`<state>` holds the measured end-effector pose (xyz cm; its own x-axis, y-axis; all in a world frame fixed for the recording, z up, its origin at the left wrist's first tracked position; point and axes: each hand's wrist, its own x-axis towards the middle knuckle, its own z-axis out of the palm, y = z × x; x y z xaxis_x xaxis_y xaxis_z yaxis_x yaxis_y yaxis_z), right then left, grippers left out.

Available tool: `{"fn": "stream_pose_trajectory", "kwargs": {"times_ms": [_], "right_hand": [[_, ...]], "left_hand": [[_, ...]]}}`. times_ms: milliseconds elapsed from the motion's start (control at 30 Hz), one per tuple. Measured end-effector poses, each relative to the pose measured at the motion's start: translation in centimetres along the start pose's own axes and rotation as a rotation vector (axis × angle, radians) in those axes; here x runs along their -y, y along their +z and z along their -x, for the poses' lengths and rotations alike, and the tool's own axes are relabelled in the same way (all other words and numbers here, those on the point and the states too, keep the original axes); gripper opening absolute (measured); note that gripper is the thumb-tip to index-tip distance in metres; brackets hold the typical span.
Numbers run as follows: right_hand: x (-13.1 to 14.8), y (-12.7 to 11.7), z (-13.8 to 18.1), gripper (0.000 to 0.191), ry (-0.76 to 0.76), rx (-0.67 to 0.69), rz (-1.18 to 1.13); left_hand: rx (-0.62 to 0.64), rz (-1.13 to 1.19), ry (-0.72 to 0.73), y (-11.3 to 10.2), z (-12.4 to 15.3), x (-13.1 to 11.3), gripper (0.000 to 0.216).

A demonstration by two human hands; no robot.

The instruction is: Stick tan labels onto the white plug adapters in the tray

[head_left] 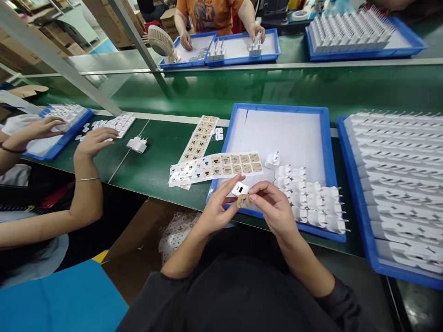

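My left hand (pixel 218 208) grips a white charger plug (pixel 240 189), its face with a dark port turned up toward me. Between the fingertips of my right hand (pixel 275 205) is a small tan sticker (pixel 243 200), held against the near edge of the charger. Just beyond my hands a sheet of tan stickers (pixel 235 165) lies partly over the blue-rimmed tray (pixel 282 109). A second sticker sheet (pixel 199 138) lies beneath it at an angle. Several white chargers (pixel 313 198) stand in rows in the tray's near right part, and a single charger (pixel 272 159) sits apart from them.
A larger tray (pixel 360 216) packed with white chargers stands at the right. Two chargers (pixel 137 144) lie on the green bench to the left, near a co-worker's hand (pixel 95 142). Another person (pixel 211 16) handles parts across the bench. A small fan (pixel 162 42) stands there.
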<state>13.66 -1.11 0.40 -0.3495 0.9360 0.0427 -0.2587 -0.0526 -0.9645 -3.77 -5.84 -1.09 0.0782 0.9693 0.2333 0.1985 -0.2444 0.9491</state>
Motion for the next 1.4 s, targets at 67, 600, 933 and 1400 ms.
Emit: {"fn": "stream_pose_trajectory", "kwargs": {"times_ms": [67, 600, 933, 1400], "right_hand": [[0.3, 0.0, 0.0, 0.018, 0.000, -0.003, 0.016], [1.4, 0.4, -0.7, 0.018, -0.019, -0.050, 0.099], [1.2, 0.6, -0.7, 0.013, -0.023, -0.050, 0.095], [0.9, 0.8, -0.6, 0.018, -0.050, -0.057, 0.147]], "left_hand": [[-0.031, -0.010, 0.021, -0.3, 0.1, 0.1, 0.059], [-0.232, -0.146, 0.143, 0.1, 0.2, -0.5, 0.041], [-0.229, -0.161, 0.159, 0.0, 0.3, -0.5, 0.042], [-0.246, -0.255, 0.211, 0.0, 0.5, -0.4, 0.042]]}}
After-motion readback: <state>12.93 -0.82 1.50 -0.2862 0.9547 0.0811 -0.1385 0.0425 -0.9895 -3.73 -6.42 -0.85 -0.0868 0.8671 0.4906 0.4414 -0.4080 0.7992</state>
